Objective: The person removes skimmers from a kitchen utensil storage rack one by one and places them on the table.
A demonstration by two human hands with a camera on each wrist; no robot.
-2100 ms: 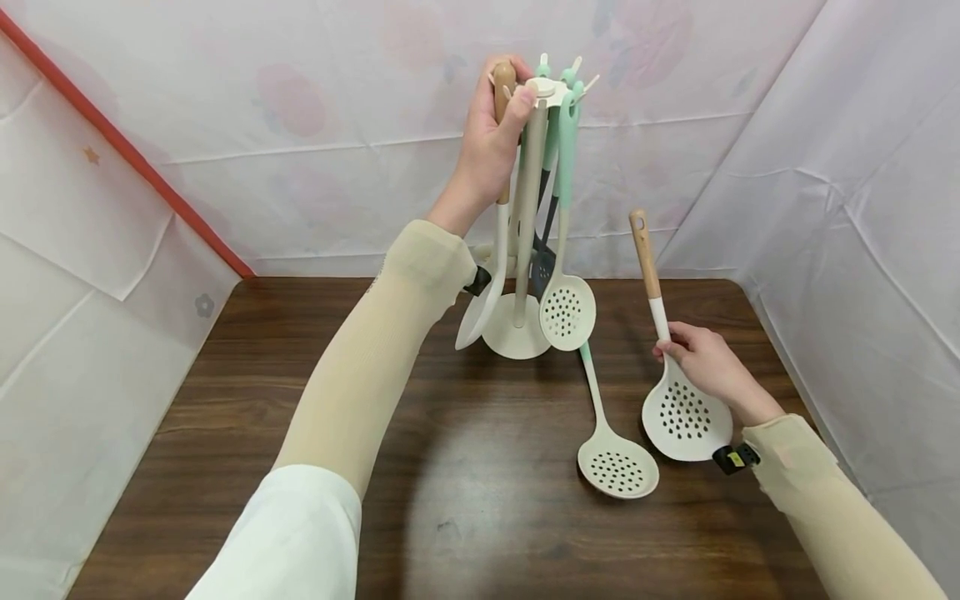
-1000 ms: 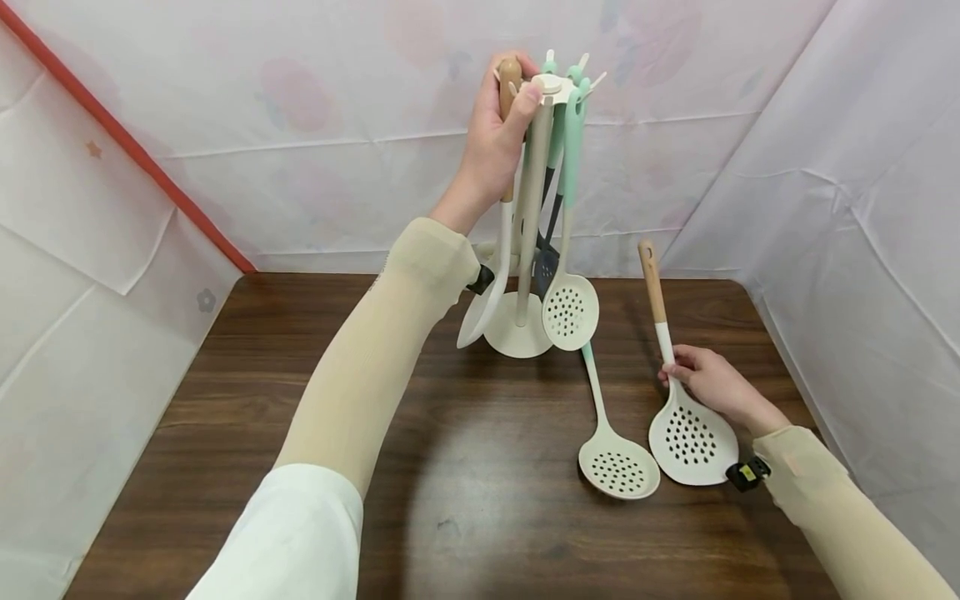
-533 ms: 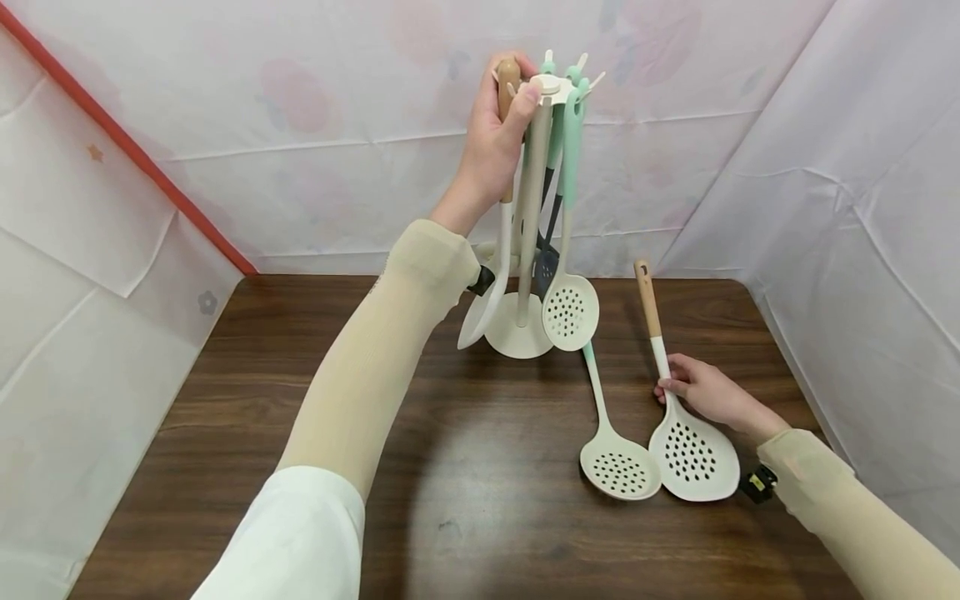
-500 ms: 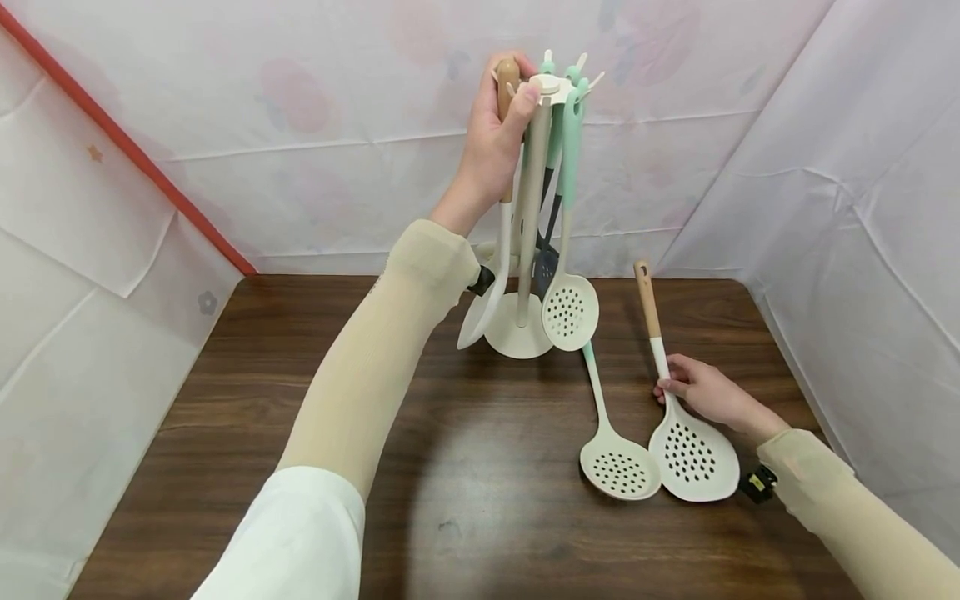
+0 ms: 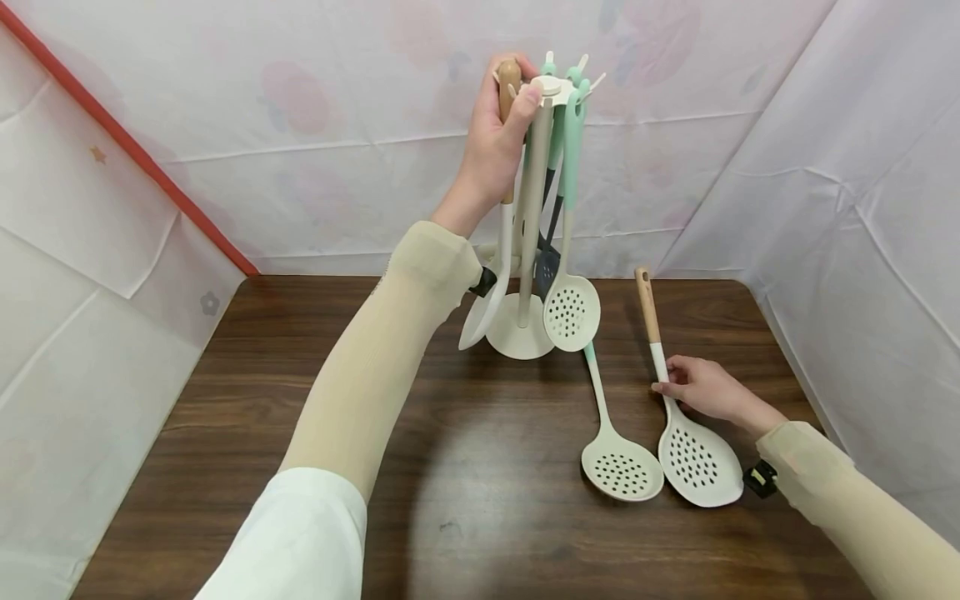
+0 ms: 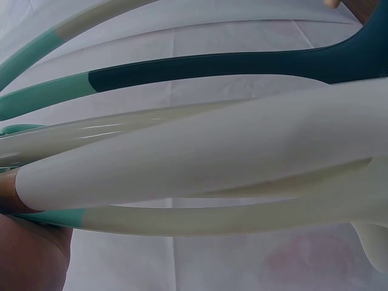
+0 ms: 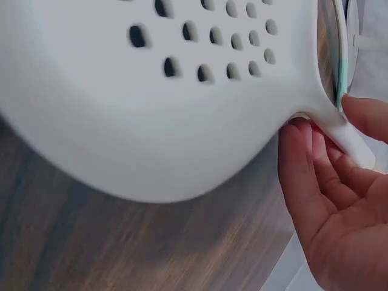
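Skimmer (image 5: 699, 458), white perforated bowl, wooden handle: lying flat on the table (image 5: 300, 400) at right, handle pointing away. Right hand (image 5: 701, 390) pinches its white neck, fingers curled round it, thumb above. Second skimmer (image 5: 621, 471), mint-tipped handle, lies just beside it to the left, bowls nearly touching. Left hand (image 5: 491, 142) raised, fingers wrapped round a wooden-handled spoon (image 5: 487, 304) at the top of the utensil stand (image 5: 534, 208), where more utensils hang. Open tabletop to the front and left; cloth wall close at right.
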